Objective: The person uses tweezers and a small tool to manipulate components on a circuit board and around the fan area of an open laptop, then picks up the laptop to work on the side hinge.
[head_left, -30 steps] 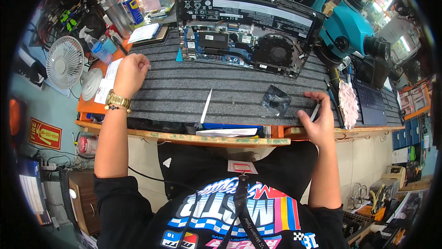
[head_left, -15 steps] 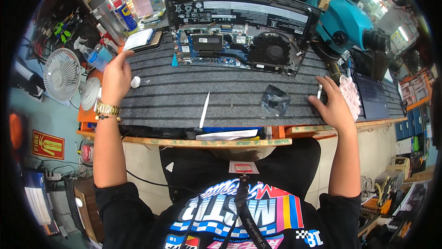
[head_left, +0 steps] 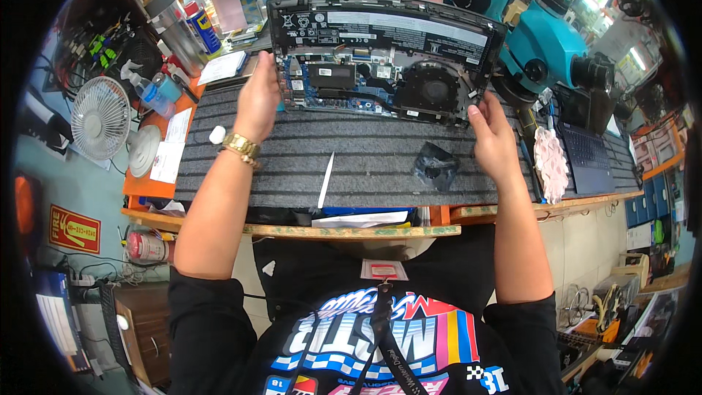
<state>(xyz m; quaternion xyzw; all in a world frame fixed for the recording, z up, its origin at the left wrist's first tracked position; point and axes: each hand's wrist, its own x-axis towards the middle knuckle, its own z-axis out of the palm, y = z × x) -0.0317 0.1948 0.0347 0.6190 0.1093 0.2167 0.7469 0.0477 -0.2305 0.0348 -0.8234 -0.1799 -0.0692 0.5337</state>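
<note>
A laptop [head_left: 344, 77] with its bottom cover off stands tilted at the back of the striped mat, showing its black battery, blue circuit board and round fan. My left hand [head_left: 257, 99] is at its left edge, fingers together and the thumb hidden. At the lower right corner my right hand [head_left: 493, 135] grips the laptop, thumb in front and fingers partly behind the edge. Between my arms lie a thin white pointed stick [head_left: 327, 179] and a crumpled dark plastic piece [head_left: 436, 166]. A white cotton ball [head_left: 217, 134] sits beside my left wrist.
A teal microscope [head_left: 545, 40] stands at the back right, near a pink cloth [head_left: 550, 165] and a dark keyboard [head_left: 587, 157]. On the left are a white fan [head_left: 101, 119], spray bottles [head_left: 150, 92], a blue spray can [head_left: 202, 27] and papers [head_left: 221, 66].
My left hand has moved right from beside the cotton ball to the laptop's left edge. My right hand has moved left and up from the mat onto its right corner.
</note>
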